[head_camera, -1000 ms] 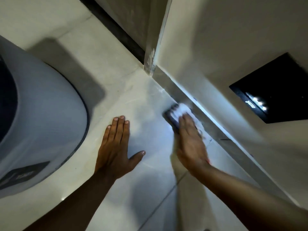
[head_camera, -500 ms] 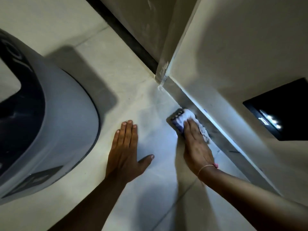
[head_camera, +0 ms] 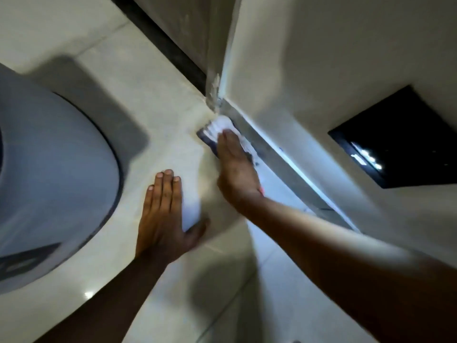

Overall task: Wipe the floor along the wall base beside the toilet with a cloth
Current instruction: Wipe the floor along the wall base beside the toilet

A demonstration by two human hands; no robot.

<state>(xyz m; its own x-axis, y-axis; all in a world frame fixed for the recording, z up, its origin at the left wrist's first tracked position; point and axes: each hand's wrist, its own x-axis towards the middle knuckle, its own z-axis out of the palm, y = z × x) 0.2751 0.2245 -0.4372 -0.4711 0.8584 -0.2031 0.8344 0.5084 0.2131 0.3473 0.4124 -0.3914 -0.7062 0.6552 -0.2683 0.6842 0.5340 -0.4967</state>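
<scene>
A white cloth with a dark blue edge (head_camera: pixel 217 128) lies on the pale floor tiles (head_camera: pixel 153 100), pressed against the grey wall base (head_camera: pixel 284 157) close to the wall corner. My right hand (head_camera: pixel 237 169) lies flat on top of the cloth, fingers together, covering its near half. My left hand (head_camera: pixel 165 214) rests palm down on the floor, fingers extended and thumb spread, between the cloth and the toilet (head_camera: pixel 49 169). The white toilet bowl fills the left side of the view.
A dark rectangular panel (head_camera: pixel 395 137) with a bright reflection is set in the wall on the right. A dark strip (head_camera: pixel 160 38) runs along the base of the far wall, ending at a chipped corner (head_camera: pixel 214 92).
My right hand has slid the cloth forward along the wall base to the corner. My left hand has stayed planted on the floor. The view has shifted slightly.
</scene>
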